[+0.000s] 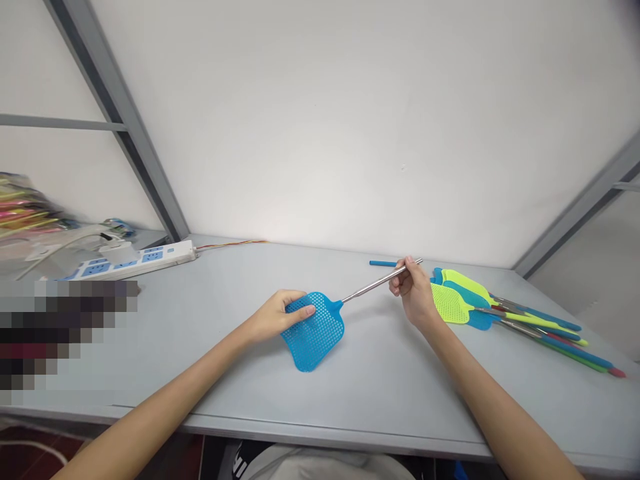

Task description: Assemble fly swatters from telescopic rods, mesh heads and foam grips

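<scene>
A blue fly swatter [315,337] with a perforated head is held above the grey table between both hands. My left hand [280,315] grips the left edge of its head, thumb on top. From the head a thin metal rod [373,285] runs up to the right. My right hand [414,290] pinches that rod near its far end, whose tip shows just past the fingers. Behind my right hand lies a blue tube [381,263], partly hidden by the fingers. Right of that hand is a pile of fly swatters [453,305] in yellow-green and blue, their handles pointing right.
A white power strip [145,260] with a plugged-in adapter [119,252] lies on the table [230,393] at the left. Behind it are blurred colourful bundles [25,210]. A white wall [320,133] and grey metal frame posts [135,147] bound the back.
</scene>
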{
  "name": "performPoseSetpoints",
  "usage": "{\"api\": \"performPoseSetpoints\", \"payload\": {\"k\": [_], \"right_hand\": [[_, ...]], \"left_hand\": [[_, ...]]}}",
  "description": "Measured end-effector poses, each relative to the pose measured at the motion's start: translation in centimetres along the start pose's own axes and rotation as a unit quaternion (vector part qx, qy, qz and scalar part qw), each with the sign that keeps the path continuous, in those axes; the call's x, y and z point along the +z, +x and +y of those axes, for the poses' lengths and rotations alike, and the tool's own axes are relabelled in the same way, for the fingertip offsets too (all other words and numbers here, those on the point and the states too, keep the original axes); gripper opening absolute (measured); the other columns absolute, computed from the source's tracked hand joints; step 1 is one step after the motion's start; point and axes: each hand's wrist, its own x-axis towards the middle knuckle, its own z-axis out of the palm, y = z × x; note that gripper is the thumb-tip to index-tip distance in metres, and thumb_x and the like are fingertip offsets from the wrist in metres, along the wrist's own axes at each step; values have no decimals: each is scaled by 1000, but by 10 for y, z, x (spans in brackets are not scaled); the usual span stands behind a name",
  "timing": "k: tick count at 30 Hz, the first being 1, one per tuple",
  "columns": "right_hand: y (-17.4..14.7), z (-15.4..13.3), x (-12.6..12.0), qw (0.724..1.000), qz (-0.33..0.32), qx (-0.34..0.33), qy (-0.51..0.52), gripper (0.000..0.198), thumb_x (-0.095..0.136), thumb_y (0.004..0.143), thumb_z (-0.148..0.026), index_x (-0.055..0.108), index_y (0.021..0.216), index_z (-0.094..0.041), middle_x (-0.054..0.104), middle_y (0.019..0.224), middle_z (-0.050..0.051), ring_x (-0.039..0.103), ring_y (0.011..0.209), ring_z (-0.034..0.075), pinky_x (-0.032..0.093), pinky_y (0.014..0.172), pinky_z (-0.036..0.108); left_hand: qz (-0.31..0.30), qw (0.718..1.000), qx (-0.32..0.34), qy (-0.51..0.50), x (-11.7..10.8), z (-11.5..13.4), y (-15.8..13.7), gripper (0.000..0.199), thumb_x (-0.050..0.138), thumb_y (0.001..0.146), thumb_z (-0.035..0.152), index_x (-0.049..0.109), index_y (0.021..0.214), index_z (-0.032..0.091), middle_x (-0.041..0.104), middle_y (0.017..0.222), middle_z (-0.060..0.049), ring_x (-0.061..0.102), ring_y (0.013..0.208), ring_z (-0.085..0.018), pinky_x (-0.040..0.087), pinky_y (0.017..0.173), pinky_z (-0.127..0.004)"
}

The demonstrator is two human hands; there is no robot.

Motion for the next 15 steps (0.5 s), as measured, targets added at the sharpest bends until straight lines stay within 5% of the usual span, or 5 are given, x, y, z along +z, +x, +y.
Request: {"api": "performPoseSetpoints", "payload": {"k": [15], "right_hand": [[-3,4,1,999,-27,28,2,30,45,74,-48,46,68,-19,44,44,-4,40,38,8,31,35,19]], "left_hand": [[-15,1000,0,10,2,-3,1,33,49,72,44,53,67,12,53,63,-1,50,58,-12,40,51,-21]]}}
